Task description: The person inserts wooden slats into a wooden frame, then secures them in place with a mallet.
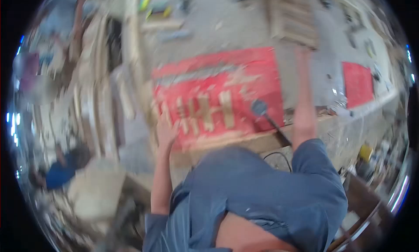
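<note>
My left hand [166, 130] is at the left edge of a red board [257, 88], close to several short pale wood pieces [205, 112] lying on it. Its fingers look stretched out, though blurred, and I see nothing held in them. My right arm reaches far forward, and my right hand [303, 55] meets the near end of a slatted wooden stack [294, 18]. Blur hides its fingers, so whether it grips a slat cannot be made out. A round dark-grey head on a thin black stem [259, 107] stands over the board's right part.
Long wood strips [98, 99] lie to the left. Yellow-and-black items [158, 12] sit at the back beside a pale wood piece [163, 25]. A second red sheet [358, 84] is at the right. A person in blue [60, 173] is at the far left.
</note>
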Demonstrator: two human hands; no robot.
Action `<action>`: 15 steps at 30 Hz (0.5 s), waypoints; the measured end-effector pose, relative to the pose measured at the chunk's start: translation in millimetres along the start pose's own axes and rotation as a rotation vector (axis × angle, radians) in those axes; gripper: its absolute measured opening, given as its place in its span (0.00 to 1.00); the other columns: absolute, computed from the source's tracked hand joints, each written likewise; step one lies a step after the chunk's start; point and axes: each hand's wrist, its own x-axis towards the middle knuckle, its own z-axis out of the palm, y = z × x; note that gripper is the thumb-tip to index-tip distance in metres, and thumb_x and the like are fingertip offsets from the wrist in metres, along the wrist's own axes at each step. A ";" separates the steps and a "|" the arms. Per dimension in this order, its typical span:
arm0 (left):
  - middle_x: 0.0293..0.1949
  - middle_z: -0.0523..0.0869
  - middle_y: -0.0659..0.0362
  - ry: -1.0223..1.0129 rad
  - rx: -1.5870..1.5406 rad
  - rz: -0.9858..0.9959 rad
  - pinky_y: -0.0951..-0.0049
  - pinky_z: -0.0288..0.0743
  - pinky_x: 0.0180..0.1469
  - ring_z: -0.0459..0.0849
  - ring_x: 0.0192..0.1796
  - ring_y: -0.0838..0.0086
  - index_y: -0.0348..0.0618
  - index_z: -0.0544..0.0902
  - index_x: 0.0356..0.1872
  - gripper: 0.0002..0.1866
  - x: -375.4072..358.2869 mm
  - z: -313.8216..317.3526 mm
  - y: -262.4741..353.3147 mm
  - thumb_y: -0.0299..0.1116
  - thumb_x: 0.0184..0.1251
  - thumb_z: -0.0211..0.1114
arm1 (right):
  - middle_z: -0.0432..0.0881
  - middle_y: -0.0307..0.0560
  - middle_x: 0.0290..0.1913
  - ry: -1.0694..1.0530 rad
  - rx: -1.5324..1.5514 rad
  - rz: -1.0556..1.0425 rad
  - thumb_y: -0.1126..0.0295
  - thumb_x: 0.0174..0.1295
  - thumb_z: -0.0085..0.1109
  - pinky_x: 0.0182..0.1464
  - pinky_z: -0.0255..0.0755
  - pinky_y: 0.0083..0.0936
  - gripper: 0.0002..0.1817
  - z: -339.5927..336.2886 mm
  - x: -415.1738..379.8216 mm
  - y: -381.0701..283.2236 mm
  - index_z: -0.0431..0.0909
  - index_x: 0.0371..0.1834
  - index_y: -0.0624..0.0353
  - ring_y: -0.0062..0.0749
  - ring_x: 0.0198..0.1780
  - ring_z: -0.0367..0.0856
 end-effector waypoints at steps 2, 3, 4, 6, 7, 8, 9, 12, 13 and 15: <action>0.61 0.81 0.37 -0.022 -0.155 -0.189 0.54 0.71 0.68 0.79 0.64 0.47 0.34 0.74 0.67 0.34 -18.7 6.4 -35.7 0.43 0.64 0.70 | 0.85 0.46 0.50 -0.032 0.263 -0.059 0.59 0.73 0.61 0.61 0.73 0.31 0.25 -4.9 -71.7 -117.9 0.75 0.63 0.66 0.33 0.52 0.80; 0.60 0.81 0.36 0.034 -0.143 -0.173 0.54 0.72 0.66 0.81 0.63 0.46 0.31 0.76 0.64 0.31 -29.3 19.7 -60.9 0.43 0.65 0.69 | 0.85 0.46 0.47 -0.196 0.269 -0.040 0.62 0.72 0.61 0.56 0.74 0.29 0.20 9.2 -124.4 -150.2 0.78 0.60 0.65 0.27 0.50 0.81; 0.58 0.82 0.36 0.085 -0.264 -0.200 0.54 0.73 0.65 0.81 0.62 0.46 0.30 0.78 0.61 0.29 -35.7 23.1 -66.9 0.42 0.65 0.69 | 0.85 0.45 0.43 -0.360 0.267 -0.020 0.65 0.71 0.62 0.51 0.75 0.27 0.16 23.4 -176.8 -182.5 0.80 0.56 0.63 0.22 0.47 0.81; 0.56 0.83 0.35 0.205 -0.360 -0.259 0.54 0.73 0.65 0.81 0.61 0.46 0.28 0.80 0.58 0.28 -41.1 1.6 -78.6 0.42 0.65 0.70 | 0.86 0.58 0.51 -0.646 0.059 -0.351 0.62 0.72 0.60 0.61 0.74 0.36 0.23 66.6 -279.0 -200.9 0.78 0.62 0.67 0.37 0.56 0.83; 0.56 0.83 0.35 0.327 -0.190 -0.214 0.53 0.73 0.64 0.82 0.60 0.45 0.27 0.81 0.57 0.27 -40.2 -29.4 -78.5 0.42 0.65 0.70 | 0.79 0.67 0.63 -0.650 -0.243 -0.515 0.53 0.71 0.60 0.71 0.66 0.43 0.32 84.2 -325.3 -195.2 0.72 0.71 0.64 0.53 0.67 0.77; 0.55 0.84 0.35 0.429 -0.022 -0.165 0.53 0.74 0.63 0.82 0.60 0.44 0.26 0.81 0.56 0.27 -36.5 -57.9 -87.2 0.41 0.65 0.71 | 0.60 0.75 0.76 -0.614 -0.281 -0.565 0.40 0.64 0.64 0.76 0.54 0.59 0.48 120.2 -357.5 -143.7 0.59 0.80 0.57 0.66 0.79 0.58; 0.55 0.84 0.35 0.594 0.026 -0.122 0.51 0.74 0.64 0.82 0.59 0.43 0.27 0.81 0.56 0.28 -29.5 -85.1 -114.5 0.42 0.65 0.71 | 0.60 0.75 0.76 -0.629 -0.262 -0.592 0.40 0.64 0.64 0.76 0.54 0.59 0.48 137.1 -380.7 -141.8 0.59 0.80 0.57 0.66 0.79 0.58; 0.58 0.81 0.33 0.870 0.071 -0.275 0.49 0.71 0.66 0.79 0.62 0.40 0.28 0.78 0.60 0.31 -16.2 -176.3 -198.1 0.45 0.65 0.71 | 0.33 0.78 0.82 -0.464 -0.533 0.047 0.28 0.49 0.68 0.71 0.37 0.83 0.68 165.5 -416.0 -158.2 0.40 0.85 0.49 0.72 0.83 0.30; 0.64 0.76 0.31 0.930 0.153 -0.345 0.50 0.68 0.69 0.75 0.66 0.41 0.27 0.73 0.65 0.38 -14.8 -200.2 -241.7 0.49 0.65 0.71 | 0.33 0.78 0.82 -0.464 -0.535 0.050 0.28 0.49 0.68 0.71 0.37 0.83 0.68 173.6 -425.3 -168.3 0.40 0.85 0.49 0.72 0.83 0.30; 0.69 0.71 0.33 0.958 0.394 -0.574 0.50 0.67 0.70 0.71 0.71 0.41 0.24 0.68 0.69 0.46 -19.7 -238.8 -320.6 0.55 0.63 0.72 | 0.34 0.78 0.82 -0.427 -0.495 0.096 0.26 0.47 0.68 0.73 0.36 0.79 0.70 198.0 -438.1 -197.0 0.39 0.85 0.49 0.71 0.83 0.31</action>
